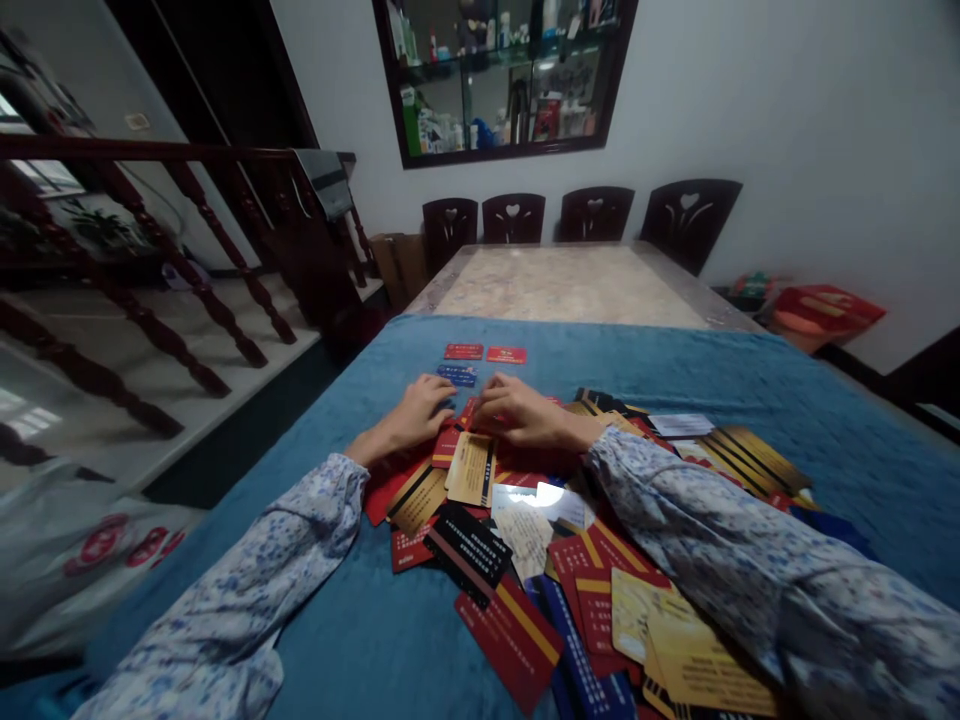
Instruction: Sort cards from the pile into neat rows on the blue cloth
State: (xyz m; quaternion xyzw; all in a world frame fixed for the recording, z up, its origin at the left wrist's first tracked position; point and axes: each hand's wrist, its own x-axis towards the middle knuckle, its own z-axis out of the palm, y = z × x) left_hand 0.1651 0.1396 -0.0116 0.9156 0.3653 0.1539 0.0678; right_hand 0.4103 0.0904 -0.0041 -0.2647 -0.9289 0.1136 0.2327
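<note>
Cards [585, 560] in red, gold, black and blue lie in an overlapping heap across the blue cloth [337, 610] that covers the near part of the worktop [562, 280], the spread running toward its right edge. Two red cards [507, 355] side by side and a blue card [459, 374] just nearer sit beyond the heap, toward the far edge of the cloth. A person's left hand [418, 410] and right hand [517, 410] rest at the heap's far side, near each other, each grip partly curled; whether either has hold of a card cannot be told. Floral sleeves [289, 540] extend from the near edge.
</note>
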